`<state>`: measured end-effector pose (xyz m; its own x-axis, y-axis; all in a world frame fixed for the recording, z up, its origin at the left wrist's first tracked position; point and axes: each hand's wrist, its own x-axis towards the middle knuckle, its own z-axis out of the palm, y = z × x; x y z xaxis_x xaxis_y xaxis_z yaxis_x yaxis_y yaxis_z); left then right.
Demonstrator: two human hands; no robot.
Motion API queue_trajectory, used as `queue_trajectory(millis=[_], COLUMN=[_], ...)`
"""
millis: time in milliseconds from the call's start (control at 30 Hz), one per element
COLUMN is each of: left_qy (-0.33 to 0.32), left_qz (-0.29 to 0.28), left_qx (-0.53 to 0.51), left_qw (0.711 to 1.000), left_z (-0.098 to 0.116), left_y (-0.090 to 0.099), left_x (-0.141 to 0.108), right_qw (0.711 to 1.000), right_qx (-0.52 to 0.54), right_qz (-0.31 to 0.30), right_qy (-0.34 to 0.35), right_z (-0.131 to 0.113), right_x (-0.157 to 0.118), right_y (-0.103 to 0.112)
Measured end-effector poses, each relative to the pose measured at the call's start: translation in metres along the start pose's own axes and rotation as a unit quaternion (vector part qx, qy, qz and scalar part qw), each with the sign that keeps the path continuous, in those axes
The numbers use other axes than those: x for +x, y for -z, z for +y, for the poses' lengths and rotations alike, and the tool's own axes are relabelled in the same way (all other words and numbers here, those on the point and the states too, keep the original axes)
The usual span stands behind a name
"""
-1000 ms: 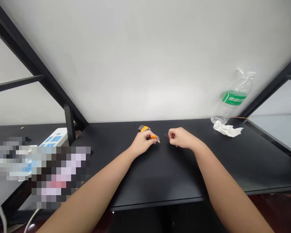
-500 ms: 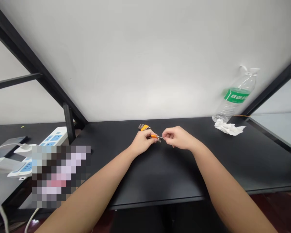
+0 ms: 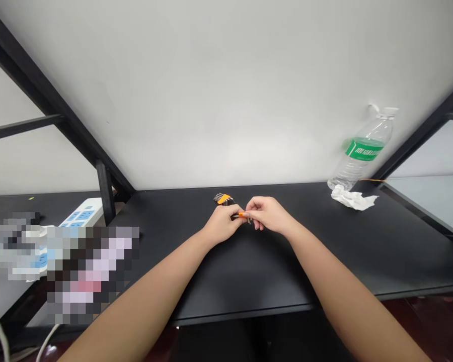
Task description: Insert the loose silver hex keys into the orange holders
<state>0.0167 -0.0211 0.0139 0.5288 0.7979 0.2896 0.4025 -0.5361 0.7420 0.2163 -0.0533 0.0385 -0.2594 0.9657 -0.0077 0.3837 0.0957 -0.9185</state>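
In front of me, my left hand (image 3: 222, 222) is closed around a small orange holder (image 3: 242, 214) with thin metal rods that look like hex keys. My right hand (image 3: 266, 215) pinches at the holder's right end, fingertips touching or nearly touching it. A thin key seems to be between those fingers, though they hide most of it. Just behind my left hand, an orange clip (image 3: 223, 199) bears several metal key ends pointing up and left. Whether it joins the holder in my hand is hidden.
The black tabletop (image 3: 245, 276) meets a pale wall. At back right, a clear bottle with a green label (image 3: 364, 149) leans beside a crumpled white tissue (image 3: 353, 199). On the left lie a white power strip (image 3: 83, 213) and cables; black metal frame bars (image 3: 104, 191) flank the table.
My right hand has moved left, closer to my left hand. The thin metal key that spanned the gap between them is now mostly hidden at the orange holder. The view has shifted slightly.
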Motion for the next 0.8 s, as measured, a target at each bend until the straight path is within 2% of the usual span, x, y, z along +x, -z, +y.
queue_trajectory(millis=[67, 200, 300, 400, 533, 633, 733, 800], left_qy=[0.009, 0.031, 0.03, 0.029, 0.032, 0.027, 0.026, 0.027], left_qz=[0.021, 0.072, 0.081, 0.09, 0.101, 0.113, 0.128, 0.135], left_qx=[0.002, 0.009, 0.02, 0.031, 0.043, 0.05, 0.047, 0.041], left_qw=[1.0, 0.997, 0.996, 0.995, 0.993, 0.992, 0.99, 0.99], left_z=[-0.002, -0.012, -0.017, -0.017, -0.014, -0.013, -0.011, -0.01], left_y=[-0.001, -0.002, -0.002, -0.001, 0.0, 0.0, 0.0, -0.001], left_x=[0.0, 0.002, 0.003, 0.004, 0.004, 0.004, 0.004, 0.004], right_qw=[0.998, 0.98, 0.97, 0.97, 0.98, 0.991, 0.979, 0.974], right_qx=[-0.039, -0.142, -0.17, -0.157, -0.102, 0.033, 0.162, 0.178], right_qz=[0.039, 0.105, 0.113, 0.116, 0.128, 0.121, 0.123, 0.139], right_qy=[0.015, 0.093, 0.134, 0.143, 0.112, 0.051, 0.003, -0.006], right_z=[0.0, 0.003, 0.009, 0.013, 0.014, 0.015, 0.015, 0.014], right_x=[0.002, 0.006, 0.01, 0.012, 0.014, 0.016, 0.019, 0.02], right_y=[-0.007, -0.015, -0.02, -0.024, -0.028, -0.032, -0.036, -0.038])
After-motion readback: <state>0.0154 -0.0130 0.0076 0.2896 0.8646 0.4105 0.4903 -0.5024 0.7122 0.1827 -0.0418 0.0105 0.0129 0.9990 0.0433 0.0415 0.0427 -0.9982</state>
